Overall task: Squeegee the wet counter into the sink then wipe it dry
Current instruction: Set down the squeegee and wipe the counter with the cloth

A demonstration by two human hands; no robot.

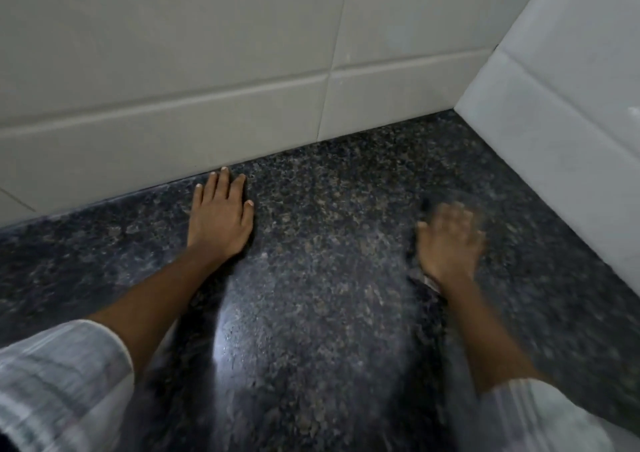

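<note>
The dark speckled granite counter (329, 244) fills the lower view and shines with a wet glare near its front middle. My left hand (220, 216) lies flat on it, palm down, fingers together, fingertips close to the back wall. My right hand (448, 240) is blurred by motion over the counter's right part, fingers spread; something dark shows at its fingertips and a pale edge under its wrist, but I cannot tell what it is. No sink or squeegee is in view.
A back wall of large pale tiles (173, 88) meets a white tiled side wall (561, 122) in a corner at the upper right. Striped light sleeves (59, 379) cover both forearms near the bottom edge.
</note>
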